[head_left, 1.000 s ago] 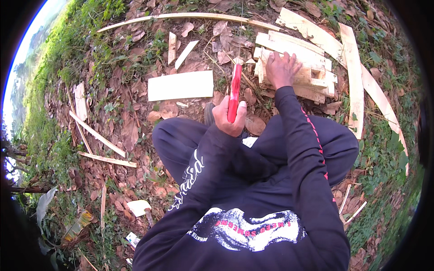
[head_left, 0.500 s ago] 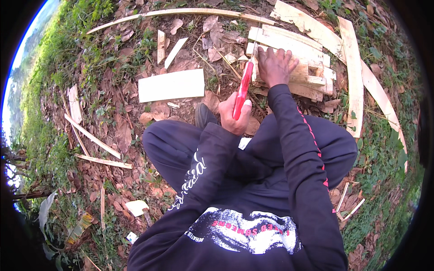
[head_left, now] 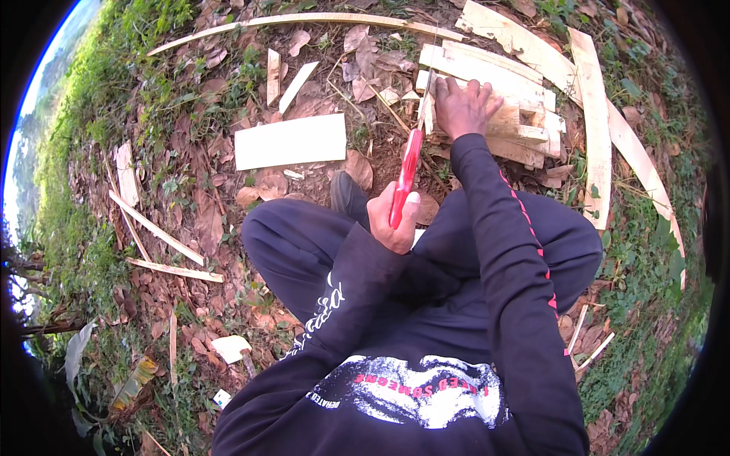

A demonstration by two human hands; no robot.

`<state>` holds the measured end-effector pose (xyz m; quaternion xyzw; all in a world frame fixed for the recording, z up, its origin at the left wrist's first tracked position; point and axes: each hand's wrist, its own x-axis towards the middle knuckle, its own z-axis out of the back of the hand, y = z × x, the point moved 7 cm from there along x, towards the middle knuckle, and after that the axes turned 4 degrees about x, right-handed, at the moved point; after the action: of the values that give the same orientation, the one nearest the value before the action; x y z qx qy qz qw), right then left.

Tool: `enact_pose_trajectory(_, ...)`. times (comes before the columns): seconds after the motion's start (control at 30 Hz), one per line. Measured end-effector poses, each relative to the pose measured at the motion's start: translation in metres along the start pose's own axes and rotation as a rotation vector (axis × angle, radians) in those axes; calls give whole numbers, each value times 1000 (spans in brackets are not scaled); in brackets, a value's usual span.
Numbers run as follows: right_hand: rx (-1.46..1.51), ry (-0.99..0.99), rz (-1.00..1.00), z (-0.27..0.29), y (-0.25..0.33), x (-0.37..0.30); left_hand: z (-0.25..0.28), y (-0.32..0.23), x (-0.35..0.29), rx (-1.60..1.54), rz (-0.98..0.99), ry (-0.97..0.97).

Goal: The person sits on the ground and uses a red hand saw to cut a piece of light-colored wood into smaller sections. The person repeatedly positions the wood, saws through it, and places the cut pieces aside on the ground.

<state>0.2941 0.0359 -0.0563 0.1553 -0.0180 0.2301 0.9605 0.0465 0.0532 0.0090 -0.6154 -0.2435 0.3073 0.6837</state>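
My left hand [head_left: 394, 222] is closed around the red handle of a handsaw [head_left: 406, 178]. The thin blade points away from me and runs along the left end of a stack of pale wooden pieces [head_left: 517, 95]. My right hand [head_left: 464, 110] lies on top of the stack just right of the blade, fingers spread and pressed on the wood. Where exactly the blade meets the wood is hard to make out. One piece in the stack has a square notch near its right end. A flat pale board [head_left: 290, 142] lies on the ground left of the saw.
Two small offcuts [head_left: 296, 87] lie beyond the flat board. A long thin strip [head_left: 304, 19] curves along the far side. Long planks [head_left: 591, 137] lie right of the stack. Narrow strips [head_left: 156, 228] and a machete-like blade-shaped pale piece [head_left: 230, 349] rest among leaves at left.
My left hand has drawn the saw back toward me and slightly down. My right hand stays on the stack, almost unmoved.
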Motion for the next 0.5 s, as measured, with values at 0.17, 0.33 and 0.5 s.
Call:
enact_pose_trajectory(0.17, -33, 30, 47, 5, 3, -2, 3, -2, -12, -55, -38, 11)
enact_pose_trajectory(0.33, -43, 36, 87, 10, 8, -7, -31, -12, 56, 68, -191, -3)
enact_pose_trajectory(0.5, 25, 81, -18, 9, 5, -1, -39, -23, 80, 98, -269, -70)
